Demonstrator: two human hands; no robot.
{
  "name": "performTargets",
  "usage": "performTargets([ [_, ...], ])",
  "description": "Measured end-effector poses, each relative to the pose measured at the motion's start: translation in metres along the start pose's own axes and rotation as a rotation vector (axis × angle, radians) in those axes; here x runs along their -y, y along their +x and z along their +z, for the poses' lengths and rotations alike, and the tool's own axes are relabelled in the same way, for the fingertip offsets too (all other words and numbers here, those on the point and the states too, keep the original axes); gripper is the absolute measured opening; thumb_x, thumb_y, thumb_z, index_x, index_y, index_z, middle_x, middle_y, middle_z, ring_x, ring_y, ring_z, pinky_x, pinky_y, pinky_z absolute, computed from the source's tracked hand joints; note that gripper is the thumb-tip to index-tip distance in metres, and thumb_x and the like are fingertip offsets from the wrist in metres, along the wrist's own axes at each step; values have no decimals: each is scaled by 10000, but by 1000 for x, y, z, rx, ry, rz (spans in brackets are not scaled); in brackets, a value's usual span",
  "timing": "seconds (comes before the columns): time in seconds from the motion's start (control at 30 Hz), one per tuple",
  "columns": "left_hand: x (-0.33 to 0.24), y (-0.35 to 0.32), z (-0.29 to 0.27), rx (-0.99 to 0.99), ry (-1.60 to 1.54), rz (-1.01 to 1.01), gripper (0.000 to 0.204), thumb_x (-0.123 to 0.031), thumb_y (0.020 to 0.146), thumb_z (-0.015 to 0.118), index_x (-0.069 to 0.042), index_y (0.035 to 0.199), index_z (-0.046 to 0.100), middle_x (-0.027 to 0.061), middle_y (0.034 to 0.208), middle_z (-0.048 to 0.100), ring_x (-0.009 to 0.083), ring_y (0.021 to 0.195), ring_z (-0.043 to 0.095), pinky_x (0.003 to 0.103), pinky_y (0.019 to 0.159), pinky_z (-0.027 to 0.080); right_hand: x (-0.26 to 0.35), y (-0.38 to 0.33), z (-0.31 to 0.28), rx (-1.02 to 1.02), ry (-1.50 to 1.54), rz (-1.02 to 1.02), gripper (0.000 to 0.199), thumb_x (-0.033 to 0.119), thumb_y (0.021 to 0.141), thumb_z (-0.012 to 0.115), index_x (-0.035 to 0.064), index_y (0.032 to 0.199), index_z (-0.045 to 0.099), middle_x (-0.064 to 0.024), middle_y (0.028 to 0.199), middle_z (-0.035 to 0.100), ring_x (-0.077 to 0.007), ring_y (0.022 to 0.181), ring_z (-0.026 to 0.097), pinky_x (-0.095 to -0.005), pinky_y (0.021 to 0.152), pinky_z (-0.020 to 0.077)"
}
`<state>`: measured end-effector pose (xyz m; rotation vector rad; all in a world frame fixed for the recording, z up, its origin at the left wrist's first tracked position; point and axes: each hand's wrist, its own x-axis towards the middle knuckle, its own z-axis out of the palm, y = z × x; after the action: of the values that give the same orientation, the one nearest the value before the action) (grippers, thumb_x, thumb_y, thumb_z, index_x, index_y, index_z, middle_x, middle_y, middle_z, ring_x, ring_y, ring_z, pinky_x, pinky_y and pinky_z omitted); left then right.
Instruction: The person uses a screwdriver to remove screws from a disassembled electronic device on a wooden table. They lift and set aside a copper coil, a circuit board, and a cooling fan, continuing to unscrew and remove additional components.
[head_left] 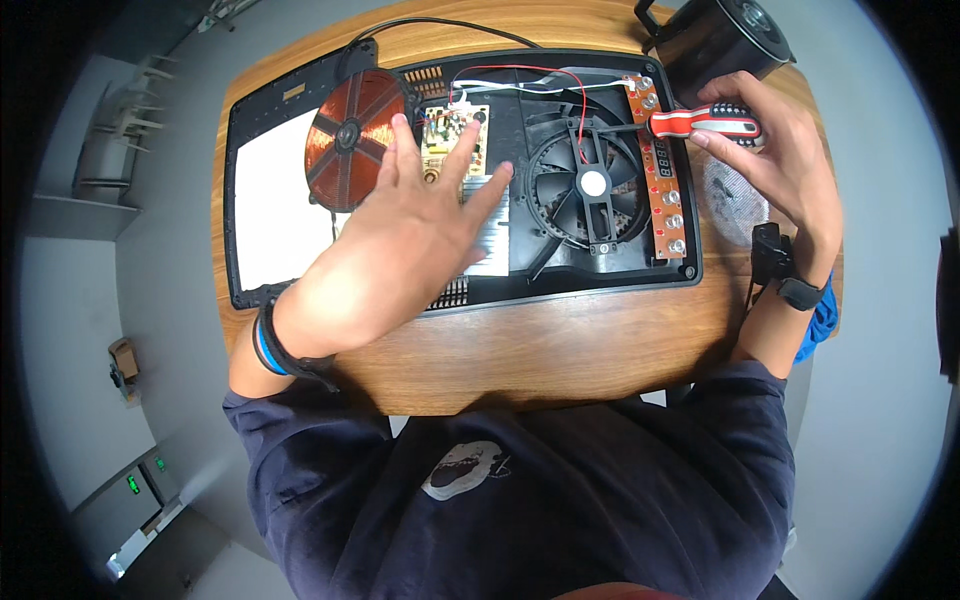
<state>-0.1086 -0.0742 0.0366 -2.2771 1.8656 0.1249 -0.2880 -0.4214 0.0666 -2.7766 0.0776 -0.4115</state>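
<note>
An opened induction cooker housing (600, 285) lies on the table, its insides bare. My right hand (785, 145) grips a red and white screwdriver (680, 122), whose shaft points left over the upper part of the black cooling fan (555, 190). With fingers spread, my left hand (390, 230) is over the yellowish circuit board (440, 125) and the silver heat sink (497, 240), hiding part of both. Beside its fingertips sits a round copper coil (335, 160). An orange strip board (668, 200) with a small display and several round buttons runs along the housing's right side.
A black kettle (715, 45) stands at the back right. Near my right wrist lie a whitish mesh-like round thing (735, 200) and blue cloth (820, 325). A thin red wire (540, 68) arches over the housing. The wooden table's front edge (530, 400) is close to my body.
</note>
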Motion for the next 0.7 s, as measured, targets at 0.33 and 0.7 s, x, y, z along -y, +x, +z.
performTargets([
  [0.33,-32,5,31,-33,-206,444,834,-327,1067,775,-161,1798,410,352,1842,295,654,1620,393,671,1302,441,14,8,-6,84,-26,34,362,242,972,909,47,1229,744,-127,1100,804,-322,943,774,-398,792,604],
  [0.7,-40,8,40,-133,-6,395,816,-12,1042,653,-147,1804,393,392,1777,394,664,1534,512,650,1252,507,38,4,-29,66,-130,-138,289,117,988,874,-9,1212,742,-107,1144,753,-274,1032,746,-392,919,605],
])
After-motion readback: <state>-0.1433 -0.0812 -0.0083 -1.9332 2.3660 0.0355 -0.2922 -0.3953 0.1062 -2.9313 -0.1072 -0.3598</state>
